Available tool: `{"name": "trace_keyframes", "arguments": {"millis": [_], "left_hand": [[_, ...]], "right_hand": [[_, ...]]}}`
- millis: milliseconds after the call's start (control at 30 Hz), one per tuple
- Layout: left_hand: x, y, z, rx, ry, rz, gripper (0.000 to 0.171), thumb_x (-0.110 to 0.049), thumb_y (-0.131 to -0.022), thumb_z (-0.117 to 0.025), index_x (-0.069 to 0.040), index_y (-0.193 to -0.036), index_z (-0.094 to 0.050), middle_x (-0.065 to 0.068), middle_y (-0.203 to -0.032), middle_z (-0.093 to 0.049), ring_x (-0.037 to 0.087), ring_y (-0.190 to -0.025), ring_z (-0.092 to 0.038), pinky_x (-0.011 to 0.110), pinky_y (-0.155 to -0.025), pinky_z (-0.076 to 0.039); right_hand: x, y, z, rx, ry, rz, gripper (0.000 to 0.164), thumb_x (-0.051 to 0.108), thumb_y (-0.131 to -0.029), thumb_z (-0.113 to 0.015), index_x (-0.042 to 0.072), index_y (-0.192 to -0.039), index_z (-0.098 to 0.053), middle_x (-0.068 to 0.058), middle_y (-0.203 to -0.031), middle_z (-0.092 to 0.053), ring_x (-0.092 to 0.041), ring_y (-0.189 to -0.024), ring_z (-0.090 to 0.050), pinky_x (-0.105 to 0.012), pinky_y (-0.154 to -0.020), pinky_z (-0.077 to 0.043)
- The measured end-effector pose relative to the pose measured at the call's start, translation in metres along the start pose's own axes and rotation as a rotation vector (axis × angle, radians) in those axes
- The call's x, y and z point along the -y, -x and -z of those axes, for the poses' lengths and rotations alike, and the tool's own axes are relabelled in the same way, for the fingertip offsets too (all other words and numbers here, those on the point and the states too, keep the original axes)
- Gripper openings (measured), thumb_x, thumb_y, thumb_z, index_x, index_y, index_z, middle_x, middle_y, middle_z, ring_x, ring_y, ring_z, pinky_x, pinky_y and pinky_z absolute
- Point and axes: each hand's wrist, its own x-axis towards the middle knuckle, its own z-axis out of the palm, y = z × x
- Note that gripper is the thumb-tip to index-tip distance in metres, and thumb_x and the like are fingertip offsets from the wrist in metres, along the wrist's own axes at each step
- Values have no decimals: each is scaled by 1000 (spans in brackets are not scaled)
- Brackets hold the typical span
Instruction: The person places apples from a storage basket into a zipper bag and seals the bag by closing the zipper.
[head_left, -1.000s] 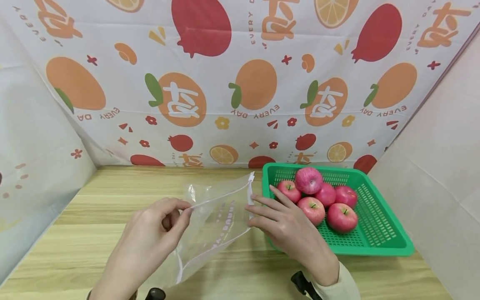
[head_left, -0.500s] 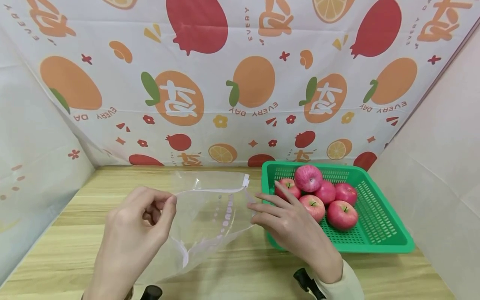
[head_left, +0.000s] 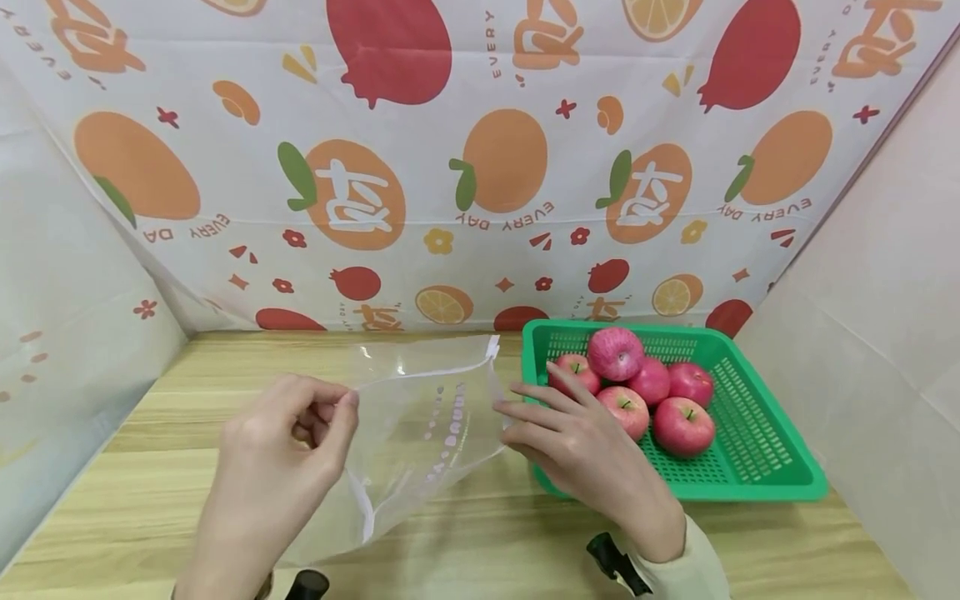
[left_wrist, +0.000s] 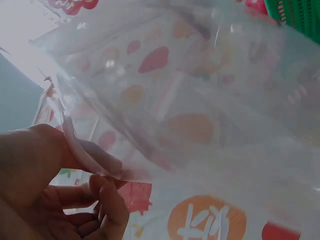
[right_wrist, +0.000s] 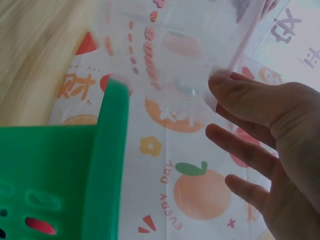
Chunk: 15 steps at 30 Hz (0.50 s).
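A clear plastic zip bag [head_left: 420,429] with pale printed lettering hangs between the two hands in the head view, its white-edged mouth spread apart. My left hand [head_left: 273,467] pinches one side of the mouth between thumb and index finger. At the opposite side, my right hand [head_left: 592,458] pinches the rim with thumb and index finger, as the right wrist view shows; its other fingers stay extended. Beyond the right fingers, several red apples [head_left: 682,427] lie in a green plastic basket [head_left: 757,492]. Seen from the left wrist, the bag film [left_wrist: 200,120] spreads over most of the picture.
The basket stands on a wood-grain table [head_left: 480,550], right of the bag and close to the right hand. A fruit-printed cloth [head_left: 450,200] rises behind the table, with pale sheets on both sides. Black fittings [head_left: 617,562] show near the wrists.
My left hand has drawn back to the left with its side of the bag, and the mouth has shifted and spread. The right hand keeps its grip almost in place. Apples and basket stay put.
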Motion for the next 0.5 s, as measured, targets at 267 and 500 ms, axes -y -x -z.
{"name": "trace_keyframes", "arguments": {"millis": [267,500], "left_hand": [[-5,4,-10,181,61,128,19,2,-86,-73,-17,-81,-71,-14,-65,-55,-2,-54,-50,11,-53,-40],[-9,4,-13,215,44,169,20,1,-86,-71,-18,-79,-68,-13,-63,-55,0,-54,-51,13,-55,-41]], "right_hand": [[2,-2,-2,-19,19,51,30,12,-75,-89,21,-101,-76,1,-123,-74,-20,-118,-68,-49,-113,-44],[3,-1,1,45,-36,15,24,14,-84,-84,20,-105,-76,-1,-128,-71,-20,-123,-65,-46,-116,-42]]}}
